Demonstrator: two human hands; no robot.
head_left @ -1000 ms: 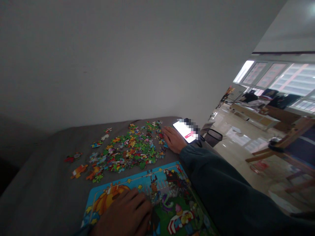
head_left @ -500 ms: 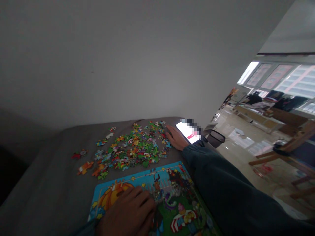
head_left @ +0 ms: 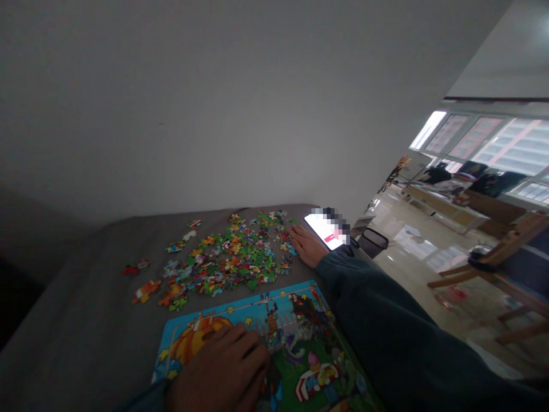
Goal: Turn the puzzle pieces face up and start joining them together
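Your hands at a jigsaw: left hand (head_left: 223, 366) on the board (head_left: 253, 300), right hand (head_left: 306, 245) at the edge of the loose pieces (head_left: 227, 263).
Your left hand lies back upward over the lower part of the printed board, fingers bent; whether they close on anything cannot be told. Your right hand rests palm down, its fingers extended and unclosed, beside the right margin of the pieces and just left of the lit phone (head_left: 319, 228). The pieces form a loose heap on the grey cloth (head_left: 81, 320), between board and wall (head_left: 214, 114), with a few strays to the left. The board lies nearest you, its pumpkin (head_left: 193, 340) partly covered by your left hand.
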